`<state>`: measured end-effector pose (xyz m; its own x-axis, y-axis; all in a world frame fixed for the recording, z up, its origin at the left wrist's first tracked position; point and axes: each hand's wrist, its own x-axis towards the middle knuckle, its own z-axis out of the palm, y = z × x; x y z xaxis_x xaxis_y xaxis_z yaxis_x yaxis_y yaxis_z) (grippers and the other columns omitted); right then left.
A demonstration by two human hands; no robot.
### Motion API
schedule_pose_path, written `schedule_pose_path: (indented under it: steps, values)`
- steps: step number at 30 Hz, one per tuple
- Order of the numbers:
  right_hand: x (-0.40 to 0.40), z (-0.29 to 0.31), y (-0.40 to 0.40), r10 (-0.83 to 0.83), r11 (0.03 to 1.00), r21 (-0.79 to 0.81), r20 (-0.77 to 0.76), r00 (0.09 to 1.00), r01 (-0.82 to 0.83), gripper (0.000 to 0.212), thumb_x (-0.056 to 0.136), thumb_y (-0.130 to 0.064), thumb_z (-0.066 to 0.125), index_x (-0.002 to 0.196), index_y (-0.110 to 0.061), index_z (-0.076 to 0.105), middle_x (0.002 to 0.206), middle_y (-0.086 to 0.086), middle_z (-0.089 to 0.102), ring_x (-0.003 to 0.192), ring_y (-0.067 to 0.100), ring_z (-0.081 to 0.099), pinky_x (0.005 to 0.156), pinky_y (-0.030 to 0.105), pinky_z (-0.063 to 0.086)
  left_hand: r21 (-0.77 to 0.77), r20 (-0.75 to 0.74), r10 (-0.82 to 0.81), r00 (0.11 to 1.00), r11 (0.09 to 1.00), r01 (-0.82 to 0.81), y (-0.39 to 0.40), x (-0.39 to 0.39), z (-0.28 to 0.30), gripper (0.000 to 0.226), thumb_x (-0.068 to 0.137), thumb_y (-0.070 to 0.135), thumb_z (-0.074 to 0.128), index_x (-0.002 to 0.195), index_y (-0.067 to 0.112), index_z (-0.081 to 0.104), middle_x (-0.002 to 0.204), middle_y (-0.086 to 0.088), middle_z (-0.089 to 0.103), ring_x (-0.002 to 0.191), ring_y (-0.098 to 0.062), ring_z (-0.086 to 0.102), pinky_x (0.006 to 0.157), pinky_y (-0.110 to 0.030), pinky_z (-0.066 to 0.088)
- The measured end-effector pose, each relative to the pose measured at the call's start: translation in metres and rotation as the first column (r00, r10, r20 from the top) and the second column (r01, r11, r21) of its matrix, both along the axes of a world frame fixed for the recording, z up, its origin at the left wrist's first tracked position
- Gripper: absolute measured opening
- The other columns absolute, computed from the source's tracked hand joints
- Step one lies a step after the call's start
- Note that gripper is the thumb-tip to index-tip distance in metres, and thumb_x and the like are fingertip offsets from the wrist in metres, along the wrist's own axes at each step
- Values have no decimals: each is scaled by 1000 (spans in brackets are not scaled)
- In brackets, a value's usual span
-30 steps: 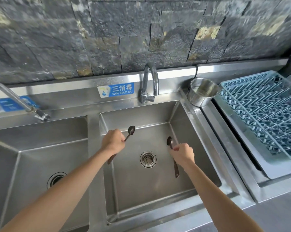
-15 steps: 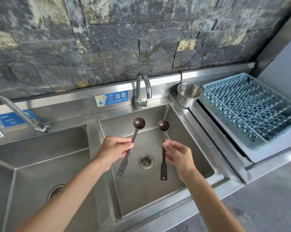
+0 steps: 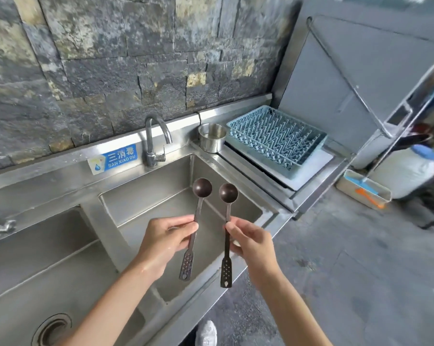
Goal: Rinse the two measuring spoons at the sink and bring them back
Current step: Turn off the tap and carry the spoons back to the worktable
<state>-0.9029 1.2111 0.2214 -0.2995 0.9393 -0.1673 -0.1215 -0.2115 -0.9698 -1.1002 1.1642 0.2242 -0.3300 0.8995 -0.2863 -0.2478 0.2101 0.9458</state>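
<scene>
Two dark long-handled measuring spoons stand upright side by side, bowls up, over the front of the right sink basin (image 3: 146, 196). My left hand (image 3: 163, 240) pinches the left measuring spoon (image 3: 201, 188) at mid-handle. My right hand (image 3: 250, 242) pinches the right measuring spoon (image 3: 227, 193) the same way. Both perforated handle ends hang below my fingers. The curved tap (image 3: 154, 141) stands behind the basin with no water running from it.
A second basin (image 3: 36, 258) lies to the left. A steel cup (image 3: 212, 137) and a blue dish rack (image 3: 275, 137) sit right of the sink. Grey floor opens to the right, with a white container (image 3: 405, 171), a small tray (image 3: 363, 189) and shelving. My shoe (image 3: 207, 333) shows below.
Both hands lifted the spoons out of the basin and turned them upright, close together. My view has swung right and pulled back from the sink, showing the floor.
</scene>
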Motion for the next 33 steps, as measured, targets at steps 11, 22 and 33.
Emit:
schedule_pose_path:
  steps: [11,22,33]
  values:
    - [122,4,-115,-485,870,-46,97,869,490,13,94,-24,77,105,-24,83,101,1,84,90,12,77,80,30,60,16,53,-401,915,916,401,-39,125,11,25,80,4,78,104,7,75,94,-10,80,80,-14,77,62,-18,58]
    - [243,18,-244,-749,660,-11,68,659,751,13,95,-22,74,101,-26,85,101,5,84,96,19,81,68,18,59,27,-11,-700,714,714,700,-101,268,12,22,79,13,81,100,14,78,92,0,81,84,-9,76,61,-11,55]
    - [375,10,-435,-912,407,-17,41,408,913,23,96,-18,73,117,-11,78,109,13,82,102,29,79,83,33,63,27,80,-896,436,440,898,-246,435,1,21,86,5,72,105,11,78,102,-9,79,97,-24,76,86,-33,60]
